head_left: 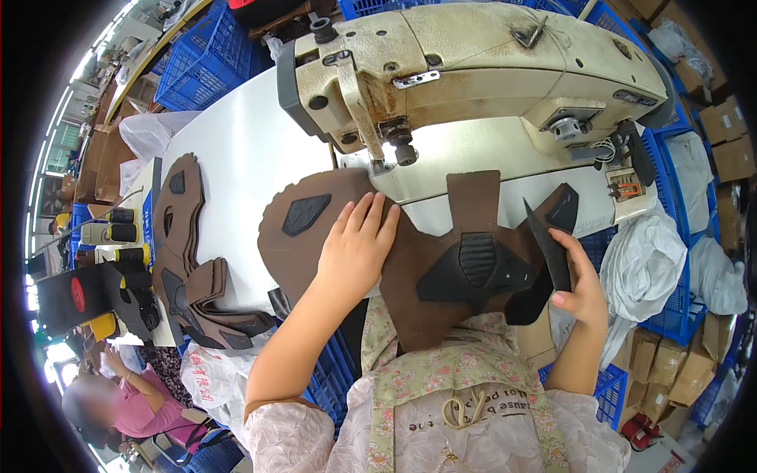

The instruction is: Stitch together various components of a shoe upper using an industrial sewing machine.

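Across the white table in front of me spreads a brown sheet piece with several black molded patches, the middle one ribbed. My left hand lies flat on its left lobe, fingers stretched toward the sewing machine. Between the thumb and fingers of my right hand is a thin, dark, pointed panel, standing on edge at the piece's right side. Whether this panel is separate or a turned-up edge, I cannot tell. The sewing machine's needle area stands just beyond the brown piece.
A pile of similar brown pieces lies on the table's left. Behind it are thread spools and a blue crate. White plastic bags, blue crates and cardboard boxes crowd the right. Another person sits at lower left.
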The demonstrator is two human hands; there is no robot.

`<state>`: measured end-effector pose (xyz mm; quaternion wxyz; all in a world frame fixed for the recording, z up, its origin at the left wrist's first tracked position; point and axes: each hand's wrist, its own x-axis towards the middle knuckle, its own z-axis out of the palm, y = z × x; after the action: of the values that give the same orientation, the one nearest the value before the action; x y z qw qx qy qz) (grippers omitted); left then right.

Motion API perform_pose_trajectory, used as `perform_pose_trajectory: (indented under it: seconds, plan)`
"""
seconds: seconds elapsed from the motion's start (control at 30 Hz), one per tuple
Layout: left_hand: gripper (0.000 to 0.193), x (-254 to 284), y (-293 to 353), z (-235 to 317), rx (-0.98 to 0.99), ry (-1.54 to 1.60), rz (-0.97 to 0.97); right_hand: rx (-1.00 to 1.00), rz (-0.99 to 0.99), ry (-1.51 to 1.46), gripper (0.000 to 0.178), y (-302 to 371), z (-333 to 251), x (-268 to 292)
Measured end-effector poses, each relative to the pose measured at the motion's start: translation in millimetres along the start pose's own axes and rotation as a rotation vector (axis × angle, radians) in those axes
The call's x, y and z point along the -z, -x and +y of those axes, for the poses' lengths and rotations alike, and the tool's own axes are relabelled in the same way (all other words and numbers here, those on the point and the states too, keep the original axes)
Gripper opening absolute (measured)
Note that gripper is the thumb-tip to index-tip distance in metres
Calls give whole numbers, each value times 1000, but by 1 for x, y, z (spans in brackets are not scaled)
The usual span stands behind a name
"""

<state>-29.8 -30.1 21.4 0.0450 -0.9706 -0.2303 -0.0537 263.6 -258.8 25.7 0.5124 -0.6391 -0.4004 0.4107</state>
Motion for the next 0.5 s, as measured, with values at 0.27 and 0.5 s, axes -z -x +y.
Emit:
perform_pose_trajectory:
  seconds: [0.27,0.5]
  plan:
    - [72,-1,-10,3,91,101,-103,371,77,917,90,-22,-62,-46]
    - [73,-10,-13,-2,99,138,-29,494,-49,914,67,-120,-22,-125]
